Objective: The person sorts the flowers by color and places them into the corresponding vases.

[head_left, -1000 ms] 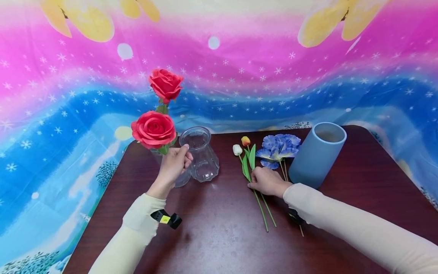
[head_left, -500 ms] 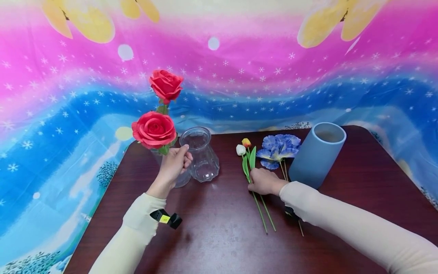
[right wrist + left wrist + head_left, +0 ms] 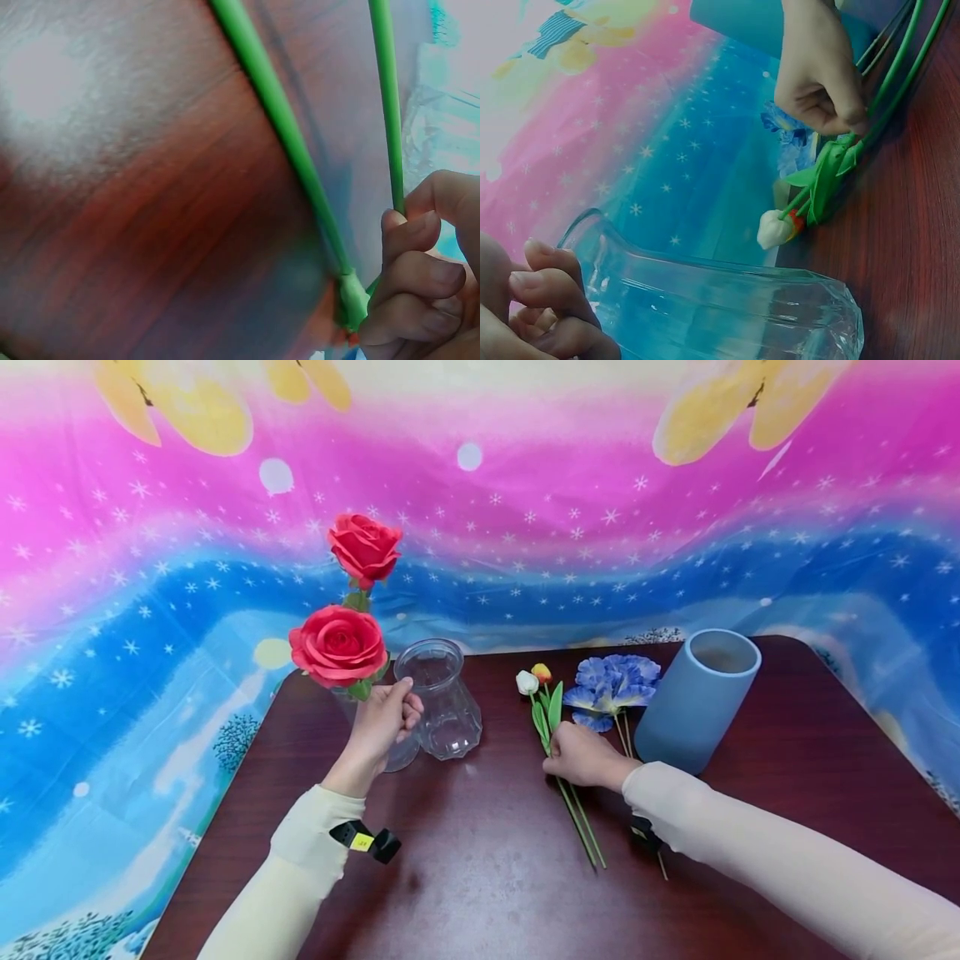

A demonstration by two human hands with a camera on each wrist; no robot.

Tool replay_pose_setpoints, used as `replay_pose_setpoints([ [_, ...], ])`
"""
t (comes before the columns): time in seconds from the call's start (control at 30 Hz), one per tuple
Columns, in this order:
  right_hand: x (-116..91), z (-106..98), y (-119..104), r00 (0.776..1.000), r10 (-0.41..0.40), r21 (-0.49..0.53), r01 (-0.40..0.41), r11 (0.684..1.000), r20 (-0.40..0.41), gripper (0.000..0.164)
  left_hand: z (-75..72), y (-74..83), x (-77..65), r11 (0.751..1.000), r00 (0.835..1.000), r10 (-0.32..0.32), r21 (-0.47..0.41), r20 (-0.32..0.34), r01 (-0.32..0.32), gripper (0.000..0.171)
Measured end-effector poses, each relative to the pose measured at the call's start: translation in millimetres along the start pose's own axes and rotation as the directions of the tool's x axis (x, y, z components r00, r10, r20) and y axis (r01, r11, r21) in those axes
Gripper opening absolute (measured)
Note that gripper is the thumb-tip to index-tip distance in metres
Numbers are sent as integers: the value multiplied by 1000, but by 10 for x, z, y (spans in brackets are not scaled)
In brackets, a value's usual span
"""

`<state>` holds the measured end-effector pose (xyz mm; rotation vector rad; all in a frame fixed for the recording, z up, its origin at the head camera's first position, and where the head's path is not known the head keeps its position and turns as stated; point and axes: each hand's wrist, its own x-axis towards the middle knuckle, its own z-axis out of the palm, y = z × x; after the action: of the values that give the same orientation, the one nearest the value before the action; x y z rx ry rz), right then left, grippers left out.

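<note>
My left hand (image 3: 388, 714) is curled at the stem just under the lower red rose (image 3: 339, 645). A second red rose (image 3: 365, 550) rises above it, and a clear glass vase (image 3: 399, 756) shows partly behind the hand. My right hand (image 3: 585, 755) pinches the green stem (image 3: 386, 105) of the white tulip (image 3: 527, 682) between thumb and fingers. Beside it lies the red-and-yellow tulip (image 3: 541, 673), its stem (image 3: 277, 112) running apart from the pinched one in the right wrist view. Both tulips have green leaves (image 3: 829, 176).
A wavy clear glass vase (image 3: 450, 727) stands right of my left hand. Blue flowers (image 3: 611, 683) lie beyond my right hand, against a tall blue-grey vase (image 3: 693, 710). The dark wooden table (image 3: 480, 877) meets a printed cloth backdrop (image 3: 487, 543).
The white tulip's head has shifted slightly right, closer to the red-and-yellow one. Its stem's lower end has swung right, toward the other stem. My left hand and the roses stay put.
</note>
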<state>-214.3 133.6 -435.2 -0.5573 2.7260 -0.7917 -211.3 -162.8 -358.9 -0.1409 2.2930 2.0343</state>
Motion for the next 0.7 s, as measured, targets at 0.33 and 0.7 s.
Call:
replay_pose_setpoints([
  [0.33,-17,-158,-96,996,-41,83,48,995,-83,46,-4,5,-19,1000,1000,8,-17,20,-8,47],
  [0.7,-10,-257,-189,980,-21,134,48,990,-196,41,-12,-16,-27,1000,999,28,3,27,-29,48],
])
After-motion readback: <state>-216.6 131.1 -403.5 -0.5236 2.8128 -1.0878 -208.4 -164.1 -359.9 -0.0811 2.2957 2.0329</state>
